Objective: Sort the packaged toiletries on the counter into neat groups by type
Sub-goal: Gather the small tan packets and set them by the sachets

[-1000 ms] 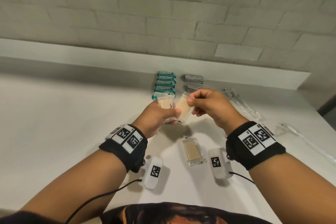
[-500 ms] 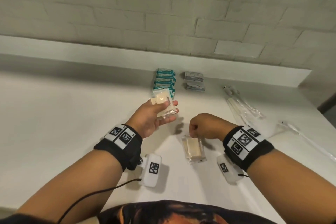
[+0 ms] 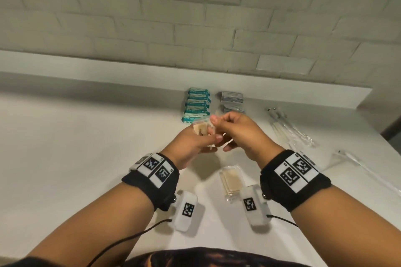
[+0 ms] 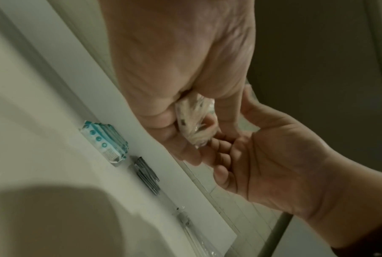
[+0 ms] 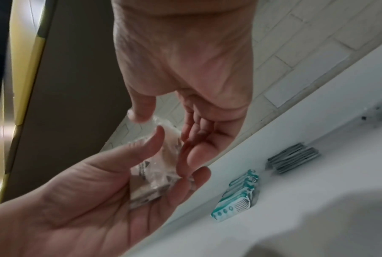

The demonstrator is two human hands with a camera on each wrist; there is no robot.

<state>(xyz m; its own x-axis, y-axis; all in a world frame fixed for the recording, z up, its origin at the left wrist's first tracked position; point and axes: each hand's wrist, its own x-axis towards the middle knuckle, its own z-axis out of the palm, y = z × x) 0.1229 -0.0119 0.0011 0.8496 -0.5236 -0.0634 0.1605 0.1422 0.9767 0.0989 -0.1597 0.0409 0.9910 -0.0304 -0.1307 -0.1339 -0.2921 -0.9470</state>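
My left hand (image 3: 201,141) is raised over the counter and grips a small stack of clear packets with beige contents (image 3: 200,129). My right hand (image 3: 218,124) meets it from the right, pinching one more such packet (image 5: 166,137) between thumb and fingers at the top of the stack. In the left wrist view the stack (image 4: 195,121) sits between my left thumb and fingers. Another beige packet (image 3: 231,181) lies flat on the counter below my right wrist.
A row of teal packets (image 3: 196,105) and a group of grey sachets (image 3: 232,102) lie by the back ledge (image 3: 86,80). Long clear-wrapped items (image 3: 290,130) lie on the right, one more (image 3: 366,171) near the counter's right edge.
My right hand has come up from the packets on the counter with one packet and joined my left hand. The left hand has stayed raised with its stack.
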